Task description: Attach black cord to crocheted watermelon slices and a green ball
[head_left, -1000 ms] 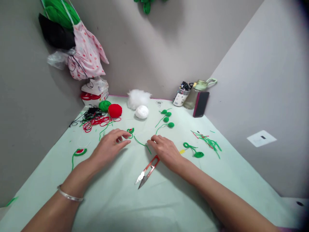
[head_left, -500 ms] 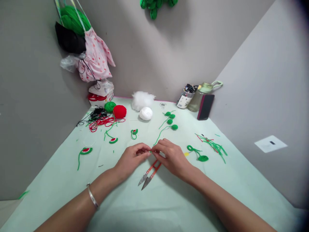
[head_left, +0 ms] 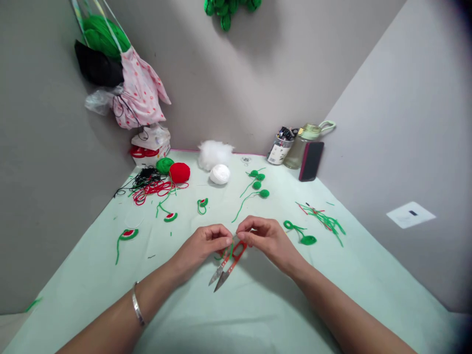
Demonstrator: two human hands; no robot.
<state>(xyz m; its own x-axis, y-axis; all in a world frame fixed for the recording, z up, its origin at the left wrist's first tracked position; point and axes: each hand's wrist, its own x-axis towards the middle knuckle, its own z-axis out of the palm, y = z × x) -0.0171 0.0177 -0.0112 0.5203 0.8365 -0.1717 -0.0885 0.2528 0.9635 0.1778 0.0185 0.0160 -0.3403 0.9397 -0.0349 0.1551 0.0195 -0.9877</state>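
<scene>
Pale green tabletop, snips lying just beneath two hands.
Forearms angle inward, left hand and right hand nearly meeting. The left pinches a dangling green strand; the right is curled, its grip too small to tell. Snips probably lie there to stay within reach. Beyond, melon slices sit apart, likely against tangling; yarn balls rest farther back.

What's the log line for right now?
left hand: pinching green yarn | right hand: close by, grip unclear | snips: on table, blades apart
</scene>
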